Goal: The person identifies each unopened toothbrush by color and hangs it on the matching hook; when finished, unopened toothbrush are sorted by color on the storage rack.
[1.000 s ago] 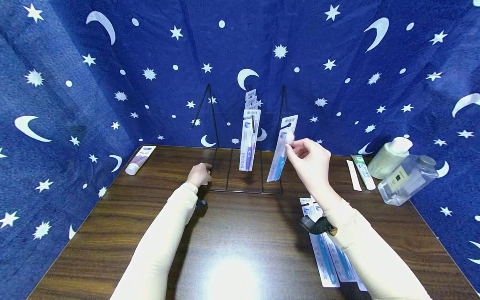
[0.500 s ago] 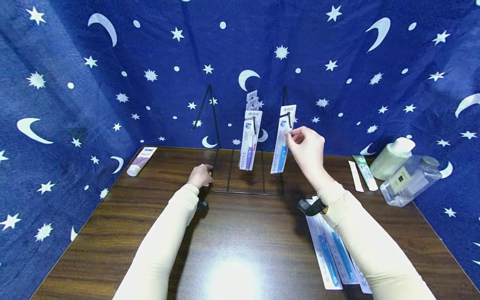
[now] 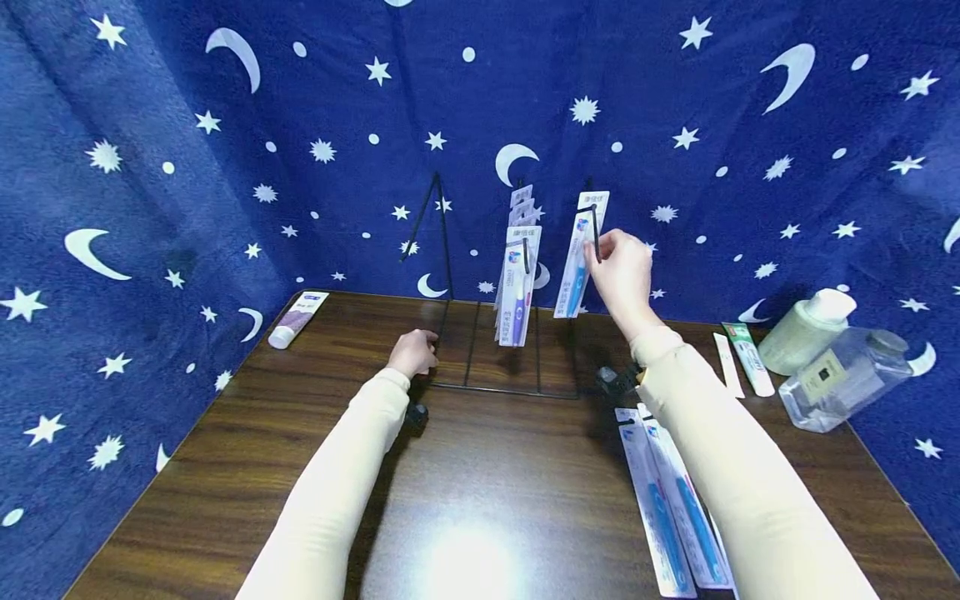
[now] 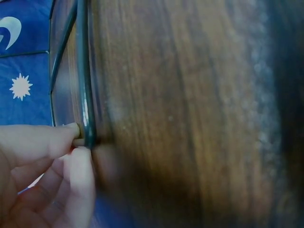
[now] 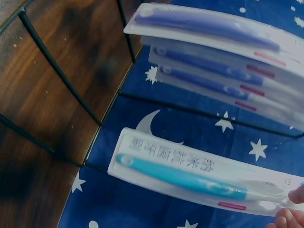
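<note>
Right hand (image 3: 621,271): raised at the right hook of the black wire display rack (image 3: 504,333); fingertips (image 5: 290,213) pinch the top end of a blue toothbrush pack (image 3: 581,255).
Blue toothbrush pack: blister card with a light-blue brush, hanging near upright with its top at the right hook and its lower end free above the rack base. The right wrist view shows its printed card face and the brush lengthwise, apart from the packs on the next hook.
Left hand (image 3: 415,353): low on the table, at the front left corner of the rack base. In the left wrist view thumb and fingers (image 4: 71,156) close on the base wire; grasp firm, holding the rack.
Purple toothbrush packs (image 3: 517,279): several stacked one behind another on the middle hook, just left of the blue pack, not touching it.
Spare packs (image 3: 671,500): blue toothbrush packs lying flat on the table (image 3: 480,492) beside the right forearm, well below the rack.
Left hook: wire arm at the rack's left side, carries nothing that I can see.
White tube (image 3: 297,317): lies at the far left corner of the table.
Right side of table: green-and-white toothpaste tube (image 3: 747,358) and a thin white strip (image 3: 727,365) side by side; beyond them a pale bottle with white cap (image 3: 806,330) and a clear bottle (image 3: 846,377) lying tilted.
Backdrop (image 3: 225,167): dark blue cloth with white stars and moons on three sides.
</note>
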A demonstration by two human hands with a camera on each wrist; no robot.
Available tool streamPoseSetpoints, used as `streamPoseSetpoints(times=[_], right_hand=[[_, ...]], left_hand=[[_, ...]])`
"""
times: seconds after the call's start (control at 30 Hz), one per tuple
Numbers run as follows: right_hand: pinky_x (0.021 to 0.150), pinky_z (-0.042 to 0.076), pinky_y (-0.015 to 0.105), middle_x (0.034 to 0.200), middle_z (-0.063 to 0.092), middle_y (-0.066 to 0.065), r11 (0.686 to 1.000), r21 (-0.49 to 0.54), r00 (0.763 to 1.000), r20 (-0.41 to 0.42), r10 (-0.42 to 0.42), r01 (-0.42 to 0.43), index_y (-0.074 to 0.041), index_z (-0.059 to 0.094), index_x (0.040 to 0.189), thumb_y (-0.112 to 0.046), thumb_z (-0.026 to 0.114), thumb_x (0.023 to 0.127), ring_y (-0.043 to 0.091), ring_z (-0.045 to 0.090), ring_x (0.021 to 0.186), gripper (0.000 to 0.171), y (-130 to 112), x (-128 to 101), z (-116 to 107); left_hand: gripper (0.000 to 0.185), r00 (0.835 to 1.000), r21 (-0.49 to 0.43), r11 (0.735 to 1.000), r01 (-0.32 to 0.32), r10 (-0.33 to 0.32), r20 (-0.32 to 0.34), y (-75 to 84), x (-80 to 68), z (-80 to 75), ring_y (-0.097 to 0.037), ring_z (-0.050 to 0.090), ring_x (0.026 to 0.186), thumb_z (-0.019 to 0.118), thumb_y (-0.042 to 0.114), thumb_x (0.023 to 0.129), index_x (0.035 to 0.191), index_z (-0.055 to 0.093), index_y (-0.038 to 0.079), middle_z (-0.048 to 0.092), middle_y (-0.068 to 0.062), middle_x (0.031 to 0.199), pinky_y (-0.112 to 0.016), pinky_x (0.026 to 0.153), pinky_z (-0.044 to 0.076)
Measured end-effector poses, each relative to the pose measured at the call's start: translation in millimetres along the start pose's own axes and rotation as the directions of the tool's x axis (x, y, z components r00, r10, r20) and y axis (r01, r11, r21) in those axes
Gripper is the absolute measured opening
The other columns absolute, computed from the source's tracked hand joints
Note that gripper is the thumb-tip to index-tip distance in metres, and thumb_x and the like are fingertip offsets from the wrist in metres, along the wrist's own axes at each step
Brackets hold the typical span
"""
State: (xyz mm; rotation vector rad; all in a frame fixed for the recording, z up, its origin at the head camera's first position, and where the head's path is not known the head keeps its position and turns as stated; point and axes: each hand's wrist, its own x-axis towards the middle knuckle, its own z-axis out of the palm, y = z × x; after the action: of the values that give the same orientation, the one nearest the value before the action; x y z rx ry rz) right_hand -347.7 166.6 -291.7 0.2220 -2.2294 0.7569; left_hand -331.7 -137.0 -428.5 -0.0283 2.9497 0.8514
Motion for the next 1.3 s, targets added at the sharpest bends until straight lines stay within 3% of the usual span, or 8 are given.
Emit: streamPoseSetpoints(times=[0.1, 0.23, 0.43, 0.63, 0.8, 0.97, 1.1, 1.3], right_hand=[[0.073, 0.044, 0.048, 0.074, 0.066, 0.021, 1.0, -0.005, 1.0, 0.007, 0.027, -0.027, 0.005, 0.067, 0.082, -0.014, 0.063, 0.083, 0.036, 0.06, 0.071, 0.02, 3, 5, 1], [0.071, 0.046, 0.048, 0.075, 0.067, 0.021, 0.998, 0.0, 0.998, 0.009, 0.058, -0.058, 0.005, 0.068, 0.084, -0.015, 0.063, 0.083, 0.036, 0.061, 0.071, 0.02, 4, 8, 1], [0.085, 0.042, 0.048, 0.076, 0.068, 0.02, 0.996, 0.009, 0.995, 0.042, 0.086, -0.086, 0.005, 0.068, 0.085, -0.015, 0.063, 0.083, 0.035, 0.063, 0.072, 0.021, 7, 2, -7], [0.069, 0.044, 0.042, 0.073, 0.067, 0.019, 0.997, 0.048, 0.997, 0.048, 0.058, -0.06, 0.004, 0.069, 0.084, -0.013, 0.062, 0.083, 0.031, 0.062, 0.066, 0.019, 8, -16, -24], [0.061, 0.042, 0.036, 0.069, 0.067, 0.016, 0.998, 0.039, 0.997, 0.066, 0.041, -0.044, 0.003, 0.07, 0.08, -0.013, 0.065, 0.083, 0.023, 0.058, 0.06, 0.017, 12, -36, -38], [0.058, 0.042, 0.036, 0.066, 0.067, 0.014, 1.0, 0.014, 0.99, 0.143, 0.014, -0.016, 0.001, 0.07, 0.077, -0.013, 0.066, 0.081, 0.018, 0.056, 0.056, 0.015, 21, -60, -46], [0.056, 0.043, 0.039, 0.064, 0.067, 0.013, 1.0, -0.017, 0.975, 0.224, -0.002, 0.006, 0.001, 0.07, 0.075, -0.013, 0.068, 0.079, 0.023, 0.059, 0.055, 0.015, 30, -76, -52], [0.054, 0.045, 0.039, 0.063, 0.067, 0.011, 0.997, -0.077, 0.945, 0.323, 0.043, -0.019, 0.0, 0.07, 0.075, -0.016, 0.069, 0.08, 0.024, 0.061, 0.055, 0.016, 43, -99, -66]], left_hand=[[0.05, 1.0, 0.007, 1.0, 0.0, 0.0, 0.008, 0.2, 0.9, 0.7, -0.021, 0.064, 0.078, 0.066, 0.001, 0.073, 0.123, 0.062, 0.002, 0.066, -0.004, 0.084, -0.033, 0.082, 0.052], [0.051, 1.0, -0.002, 1.0, 0.01, -0.01, 0.018, 0.1, 0.6, -0.6, -0.021, 0.066, 0.077, 0.066, 0.001, 0.073, 0.124, 0.061, 0.002, 0.066, -0.004, 0.086, -0.032, 0.081, 0.053], [0.051, 1.0, 0.0, 1.0, 0.008, -0.008, 0.021, 1.6, 0.5, -0.1, -0.019, 0.065, 0.076, 0.066, 0.001, 0.074, 0.125, 0.06, 0.002, 0.065, -0.003, 0.086, -0.03, 0.079, 0.053], [0.052, 0.999, -0.043, 0.998, 0.034, -0.032, 0.039, 2.2, -1.3, -1.3, -0.009, 0.06, 0.056, 0.064, -0.002, 0.075, 0.126, 0.059, 0.001, 0.063, -0.003, 0.084, -0.023, 0.062, 0.055], [0.052, 0.999, -0.027, 0.999, 0.025, -0.024, 0.034, 2.3, -1.0, -2.3, -0.009, 0.059, 0.056, 0.064, -0.001, 0.074, 0.125, 0.059, 0.0, 0.062, -0.003, 0.084, -0.022, 0.063, 0.054], [0.051, 0.999, -0.005, 1.0, 0.01, -0.01, 0.031, 0.2, 1.1, -0.6, -0.017, 0.065, 0.069, 0.065, 0.0, 0.074, 0.125, 0.059, -0.001, 0.064, -0.004, 0.085, -0.027, 0.071, 0.055], [0.051, 1.0, 0.025, 1.0, -0.018, 0.018, 0.014, 0.3, 2.1, -0.2, -0.022, 0.064, 0.078, 0.065, 0.001, 0.072, 0.122, 0.061, -0.001, 0.066, -0.005, 0.086, -0.031, 0.077, 0.054], [0.051, 1.0, -0.003, 1.0, -0.011, 0.011, 0.029, 2.1, 1.3, -0.8, -0.013, 0.064, 0.059, 0.062, -0.001, 0.073, 0.125, 0.059, -0.001, 0.065, -0.005, 0.084, -0.026, 0.066, 0.056]])
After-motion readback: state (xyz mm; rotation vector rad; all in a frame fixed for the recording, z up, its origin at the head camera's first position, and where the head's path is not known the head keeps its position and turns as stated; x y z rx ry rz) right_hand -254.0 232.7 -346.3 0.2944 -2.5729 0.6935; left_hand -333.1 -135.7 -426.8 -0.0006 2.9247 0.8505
